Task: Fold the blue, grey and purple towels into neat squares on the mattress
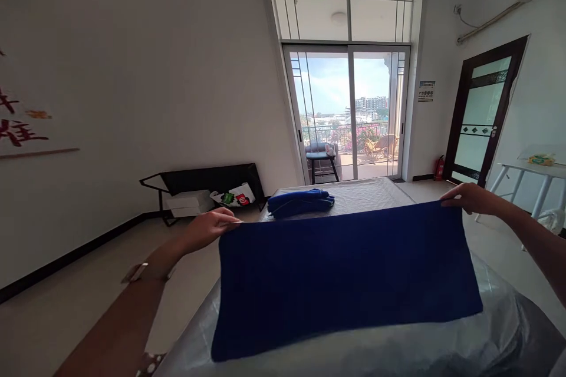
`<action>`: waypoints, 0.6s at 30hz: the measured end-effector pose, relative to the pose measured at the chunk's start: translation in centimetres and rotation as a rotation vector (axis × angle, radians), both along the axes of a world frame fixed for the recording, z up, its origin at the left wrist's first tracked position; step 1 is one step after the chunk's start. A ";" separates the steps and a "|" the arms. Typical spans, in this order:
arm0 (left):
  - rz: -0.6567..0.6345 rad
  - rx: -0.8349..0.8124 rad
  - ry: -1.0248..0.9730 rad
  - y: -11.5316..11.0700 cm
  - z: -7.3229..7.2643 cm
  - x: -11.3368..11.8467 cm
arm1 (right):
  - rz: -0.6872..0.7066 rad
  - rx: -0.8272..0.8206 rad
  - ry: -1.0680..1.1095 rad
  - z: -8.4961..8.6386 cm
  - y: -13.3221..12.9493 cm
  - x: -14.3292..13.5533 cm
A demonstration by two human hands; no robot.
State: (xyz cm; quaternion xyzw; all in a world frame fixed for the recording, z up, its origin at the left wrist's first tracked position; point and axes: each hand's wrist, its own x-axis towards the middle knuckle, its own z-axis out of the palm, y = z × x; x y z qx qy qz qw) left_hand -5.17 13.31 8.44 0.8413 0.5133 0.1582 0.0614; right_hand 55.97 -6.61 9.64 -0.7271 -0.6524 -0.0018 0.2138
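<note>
A dark blue cloth [345, 277] hangs stretched out between my two hands over the bed. My left hand [216, 224] pinches its upper left corner, and my right hand [462, 195] pinches the upper right corner. The cloth's lower edge hangs down, its left end lower in view than its right. Beyond it a folded blue cloth pile [300, 202] lies on the far left part of the mattress [367, 193], which has a clear plastic cover. Whether the lower edge touches the mattress I cannot tell.
A black bench frame [207, 179] against the left wall has a white box [190, 203] and a printed bag [236, 195] on it. Sliding glass doors [351, 112] stand ahead. On the right are a dark-framed door [486, 112], a fire extinguisher [439, 168] and a white table [537, 168].
</note>
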 end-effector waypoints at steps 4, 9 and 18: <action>0.293 0.211 -0.082 2.1 2.9 1.3 | -0.047 0.172 -0.002 2.3 3.7 -0.4; 0.353 0.373 -0.235 1.0 1.2 0.8 | 0.006 0.356 0.069 0.8 4.2 -0.4; 0.197 0.154 -0.266 -2.2 -18.2 -0.6 | 0.039 0.152 0.182 -15.3 2.7 -1.7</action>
